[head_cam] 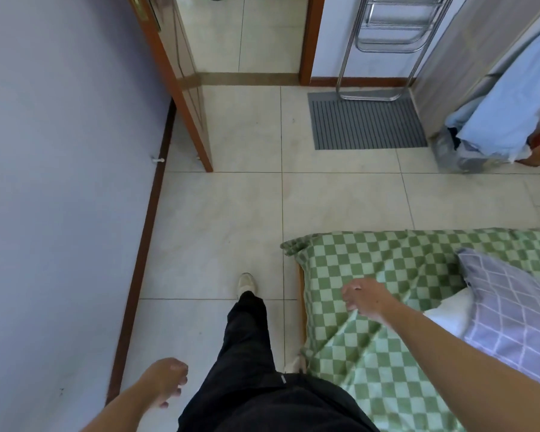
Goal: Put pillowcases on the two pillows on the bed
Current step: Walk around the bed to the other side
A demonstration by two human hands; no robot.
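A bed with a green checked sheet (371, 266) fills the lower right. On it lies a pillow in a lilac pillowcase with a white grid (508, 310), and a bare white pillow end (452, 310) sticks out from its open side. My right hand (363, 299) hovers over the bed's corner, fingers loosely curled, holding nothing. My left hand (166, 381) hangs over the floor at the lower left, fingers relaxed and empty. A second pillow is not in view.
I stand on a tiled floor (219, 219) between the lilac wall (60, 182) and the bed, one leg in black trousers (250, 338) stepping forward. An open wooden door (184, 88) is ahead, with a grey mat (365, 123), a folded metal chair (384, 42) and blue cloth (505, 120).
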